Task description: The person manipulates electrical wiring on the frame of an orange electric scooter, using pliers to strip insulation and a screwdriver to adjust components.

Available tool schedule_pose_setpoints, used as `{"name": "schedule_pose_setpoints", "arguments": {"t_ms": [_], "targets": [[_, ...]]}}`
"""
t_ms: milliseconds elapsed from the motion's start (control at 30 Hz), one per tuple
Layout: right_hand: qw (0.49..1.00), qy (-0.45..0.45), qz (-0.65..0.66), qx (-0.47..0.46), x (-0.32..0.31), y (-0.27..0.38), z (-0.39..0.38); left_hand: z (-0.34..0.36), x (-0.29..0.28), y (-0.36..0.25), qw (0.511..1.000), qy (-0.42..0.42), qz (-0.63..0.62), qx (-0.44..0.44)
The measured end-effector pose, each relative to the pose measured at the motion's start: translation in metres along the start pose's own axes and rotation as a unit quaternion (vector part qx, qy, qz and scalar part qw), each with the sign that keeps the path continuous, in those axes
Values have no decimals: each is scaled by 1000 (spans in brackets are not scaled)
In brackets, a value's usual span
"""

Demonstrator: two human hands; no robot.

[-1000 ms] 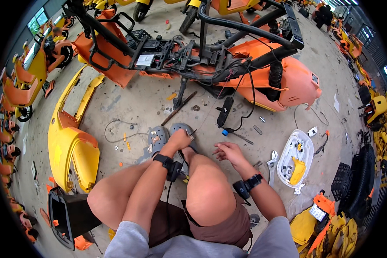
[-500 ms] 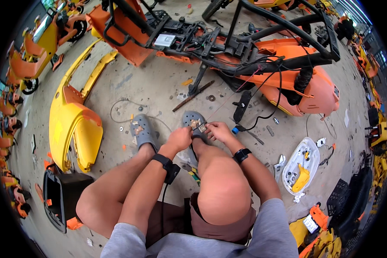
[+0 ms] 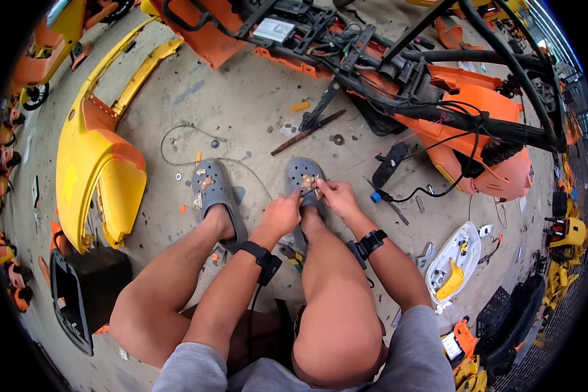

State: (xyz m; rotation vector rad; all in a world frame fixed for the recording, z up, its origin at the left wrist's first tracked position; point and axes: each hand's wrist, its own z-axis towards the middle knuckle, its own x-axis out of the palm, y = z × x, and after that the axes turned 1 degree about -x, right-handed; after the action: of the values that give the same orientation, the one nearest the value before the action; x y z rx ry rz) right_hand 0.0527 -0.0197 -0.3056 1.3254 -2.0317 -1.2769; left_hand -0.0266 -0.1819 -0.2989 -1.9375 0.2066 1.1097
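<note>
Over my right grey clog [image 3: 302, 168], my left hand [image 3: 283, 212] is closed on a thin dark object [image 3: 310, 192], too small to identify. My right hand [image 3: 336, 198] pinches at the same object with thumb and forefinger, just right of my left. A thin reddish wire [image 3: 379, 155] runs from near my fingers up to the scooter frame [image 3: 513, 130], which lies across the upper right with orange panels and black cables. My left clog [image 3: 217, 179] is on the concrete floor beside a loop of thin cable [image 3: 165, 150].
A yellow body panel [image 3: 78, 170] lies at left, above a black box [image 3: 111, 287]. At right are a white tray of small parts [image 3: 467, 242], loose tools and piled black and yellow parts. A rusty rod [image 3: 307, 132] lies below the frame. More scooters line the edges.
My right hand has moved from open to a pinch beside my left hand. The view has shifted, bringing the scooter frame higher and further right in the picture.
</note>
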Motion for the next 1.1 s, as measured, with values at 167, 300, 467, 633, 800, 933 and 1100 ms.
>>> {"name": "schedule_pose_setpoints", "arguments": {"t_ms": [167, 300, 467, 633, 800, 933, 1100], "targets": [[993, -36, -106, -32, 0, -4, 3, 4, 6, 4, 1000, -12, -18, 21], [992, -24, -124, -30, -6, -16, 11, 5, -2, -1, 1000, 9, -1, 20], [977, -31, -203, -56, -8, -13, 9, 10, -3, -7, 997, 66, 34, 3], [971, -32, -233, -44, -11, -14, 8, 12, -2, -15, 993, 93, 75, -5], [979, -19, -196, -53, -10, -25, 13, 12, -11, -18, 991, 93, 95, -2], [994, -7, -106, -38, -15, -22, -6, 4, -27, -16, 993, 103, 57, -4], [995, -42, -50, -71, -20, -1, -47, 7, -46, -12, 994, 89, -44, 40]]}}
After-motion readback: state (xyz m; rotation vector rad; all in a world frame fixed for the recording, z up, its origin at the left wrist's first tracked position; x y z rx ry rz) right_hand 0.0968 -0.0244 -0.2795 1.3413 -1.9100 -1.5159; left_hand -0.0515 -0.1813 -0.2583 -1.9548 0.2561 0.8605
